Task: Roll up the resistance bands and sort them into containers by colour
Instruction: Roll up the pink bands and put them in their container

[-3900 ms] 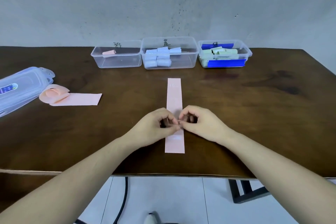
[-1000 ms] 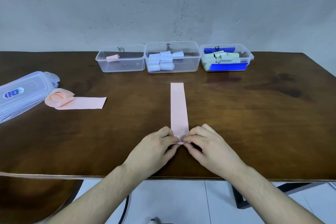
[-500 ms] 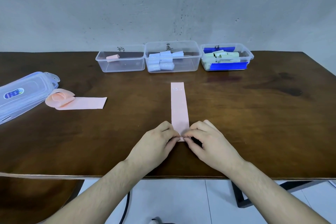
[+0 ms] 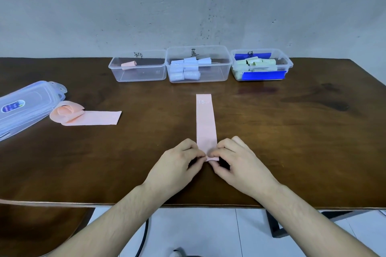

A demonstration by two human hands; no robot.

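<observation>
A pink resistance band [image 4: 205,121] lies flat on the brown table, running away from me, with "15" printed at its far end. Its near end is curled into a small roll pinched between my left hand [image 4: 179,165] and my right hand [image 4: 240,162], fingertips meeting on it. At the back stand three clear containers: the left one [image 4: 137,73] holds one pink roll, the middle one [image 4: 198,76] several pale blue rolls, the right one [image 4: 261,69] several pale green rolls and blue strips.
A second pink band [image 4: 87,116], loosely curled at one end, lies at the left. Beside it rests a stack of clear container lids [image 4: 27,106]. The table's front edge [image 4: 208,206] runs just under my wrists. A chair seat shows at lower left.
My hands slid down to the band's near end and began rolling it. The roll has since crept slightly away from me, shortening the flat part.
</observation>
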